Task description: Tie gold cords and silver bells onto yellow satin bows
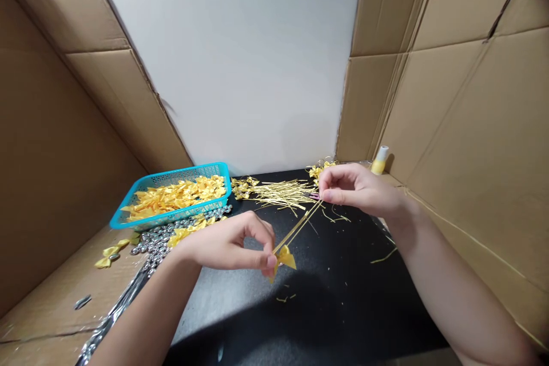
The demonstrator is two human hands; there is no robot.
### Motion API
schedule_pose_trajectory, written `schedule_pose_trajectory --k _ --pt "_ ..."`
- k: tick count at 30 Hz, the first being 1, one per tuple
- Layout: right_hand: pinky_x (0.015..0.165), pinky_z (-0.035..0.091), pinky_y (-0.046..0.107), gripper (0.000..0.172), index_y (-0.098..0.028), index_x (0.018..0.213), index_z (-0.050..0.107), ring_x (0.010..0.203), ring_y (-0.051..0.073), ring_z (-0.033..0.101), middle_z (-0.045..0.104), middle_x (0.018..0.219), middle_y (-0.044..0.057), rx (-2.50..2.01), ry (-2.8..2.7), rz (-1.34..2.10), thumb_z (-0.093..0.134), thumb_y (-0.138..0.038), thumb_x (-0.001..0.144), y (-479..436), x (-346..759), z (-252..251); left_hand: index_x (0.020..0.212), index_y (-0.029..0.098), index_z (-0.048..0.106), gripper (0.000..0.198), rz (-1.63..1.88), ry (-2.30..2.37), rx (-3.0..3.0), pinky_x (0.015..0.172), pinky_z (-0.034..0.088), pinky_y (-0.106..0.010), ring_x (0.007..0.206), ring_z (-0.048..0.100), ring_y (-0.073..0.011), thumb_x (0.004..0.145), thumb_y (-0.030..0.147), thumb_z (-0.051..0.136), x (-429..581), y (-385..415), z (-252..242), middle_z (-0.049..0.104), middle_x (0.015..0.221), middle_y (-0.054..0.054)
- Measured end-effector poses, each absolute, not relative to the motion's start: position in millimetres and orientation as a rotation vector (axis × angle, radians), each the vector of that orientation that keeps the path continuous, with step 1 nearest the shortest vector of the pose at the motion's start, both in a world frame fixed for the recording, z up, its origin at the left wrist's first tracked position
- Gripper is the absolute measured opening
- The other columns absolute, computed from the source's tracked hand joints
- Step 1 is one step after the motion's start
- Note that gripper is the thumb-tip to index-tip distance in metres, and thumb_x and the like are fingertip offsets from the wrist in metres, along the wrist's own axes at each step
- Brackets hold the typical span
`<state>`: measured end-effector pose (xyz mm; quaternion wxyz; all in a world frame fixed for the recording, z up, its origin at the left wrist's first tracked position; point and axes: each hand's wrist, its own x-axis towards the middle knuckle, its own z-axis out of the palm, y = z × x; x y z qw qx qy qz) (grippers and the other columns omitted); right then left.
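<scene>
My left hand (251, 243) pinches a small yellow ribbon bow (286, 258) over the black table surface. From the bow, thin gold ties (300, 224) stretch up and to the right, pulled taut. Their far ends sit between the thumb and forefinger of my right hand (351, 186), which is closed in a pinch. Part of the bow is hidden behind my left fingertips. Behind the hands lies a loose pile of gold ties (283, 191). A small purple item (315, 196) shows just beside my right fingertips, too covered to make out.
A turquoise basket (171, 218) of yellow bows stands at back left. Silver beads (156, 246) and silver strips (124, 297) lie along the table's left side. A yellow-and-white spool (380, 160) stands at back right. Cardboard walls (472, 114) rise on both sides.
</scene>
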<state>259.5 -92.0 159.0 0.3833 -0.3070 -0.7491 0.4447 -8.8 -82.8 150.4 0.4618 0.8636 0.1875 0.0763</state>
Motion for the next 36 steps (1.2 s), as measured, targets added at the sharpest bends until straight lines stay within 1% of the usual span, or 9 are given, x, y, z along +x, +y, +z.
schedule_pose_trajectory --k 3,6,10,18,22,27,31,33,36 --pt "0.054 0.034 0.023 0.026 -0.018 0.075 0.056 0.058 0.009 0.040 0.049 0.066 -0.003 -0.738 -1.906 1.220 0.069 -0.039 0.082 -91.7 252.0 156.2 0.089 0.015 0.074 0.015 0.178 0.466 2.065 0.076 0.052 -0.030 0.079 0.068 -0.0187 0.085 0.028 0.067 2.8 -86.5 142.4 0.076 0.083 -0.008" --pt "0.055 0.035 0.022 0.023 -0.017 0.078 0.056 0.060 0.008 0.041 0.049 0.069 -0.003 -0.715 -1.925 1.263 0.066 -0.036 0.084 -93.3 245.7 153.3 0.102 0.015 0.070 0.024 0.244 0.473 1.928 0.078 0.052 -0.029 0.080 0.068 -0.0180 0.088 0.034 0.063 17.2 -90.0 131.2 0.076 0.085 -0.008" --pt "0.056 0.035 0.022 0.023 -0.017 0.078 0.054 0.061 0.008 0.041 0.048 0.069 -0.003 -0.723 -1.952 1.267 0.065 -0.036 0.085 -95.3 243.6 153.3 0.088 0.014 0.068 0.031 0.481 0.498 1.737 0.081 0.051 -0.030 0.076 0.068 -0.0165 0.092 0.042 0.056 27.3 -92.1 123.5 0.073 0.076 -0.006" --pt "0.052 0.030 0.023 0.023 -0.018 0.078 0.056 0.056 0.008 0.035 0.042 0.063 -0.006 -0.888 -2.040 1.075 0.066 -0.038 0.082 -99.9 246.7 156.3 0.069 0.014 0.062 0.028 0.647 0.643 1.736 0.063 0.046 -0.023 0.056 0.055 -0.0102 0.089 0.034 0.059 22.9 -99.8 130.9 0.061 0.056 0.001" --pt "0.064 0.038 0.026 0.021 -0.019 0.080 0.065 0.069 0.013 0.050 0.057 0.073 -0.001 -1.012 -2.107 0.747 0.075 -0.037 0.075 -107.3 242.5 155.7 0.064 0.015 0.060 0.027 0.756 0.712 1.845 0.052 0.036 -0.019 0.049 0.044 -0.0075 0.088 0.026 0.055 24.1 -106.2 133.4 0.050 0.050 0.005" --pt "0.077 0.041 0.031 0.025 -0.018 0.065 0.059 0.081 0.016 0.054 0.059 0.079 0.001 -0.966 -2.227 0.504 0.064 -0.031 0.086 -111.3 244.6 159.7 0.067 0.015 0.063 0.026 0.841 0.726 1.898 0.050 0.030 -0.019 0.047 0.035 -0.0067 0.088 0.025 0.052 23.7 -108.7 135.2 0.041 0.050 0.007" --pt "0.089 0.042 0.032 0.009 -0.020 0.085 0.061 0.100 0.018 0.055 0.060 0.104 0.004 -0.863 -2.192 0.541 0.065 -0.028 0.086 -110.4 243.9 159.8 0.065 0.016 0.061 0.025 0.846 0.767 1.846 0.051 0.031 -0.020 0.048 0.038 -0.0072 0.086 0.026 0.052 23.0 -107.0 134.2 0.043 0.050 0.007" --pt "0.082 0.044 0.029 0.009 -0.020 0.084 0.060 0.091 0.016 0.057 0.060 0.095 0.003 -0.892 -2.037 0.502 0.068 -0.025 0.082 -113.9 237.7 158.3 0.065 0.016 0.060 0.025 0.867 0.805 1.819 0.052 0.033 -0.020 0.049 0.041 -0.0080 0.086 0.027 0.052 23.4 -106.2 133.6 0.047 0.050 0.006" --pt "0.069 0.044 0.026 0.013 -0.019 0.070 0.063 0.072 0.013 0.057 0.060 0.073 -0.001 -0.969 -1.997 0.516 0.071 -0.024 0.079 -124.5 223.9 155.3 0.062 0.016 0.057 0.028 0.912 0.849 1.829 0.053 0.036 -0.020 0.050 0.045 -0.0084 0.086 0.027 0.053 24.4 -107.2 133.7 0.051 0.050 0.005"
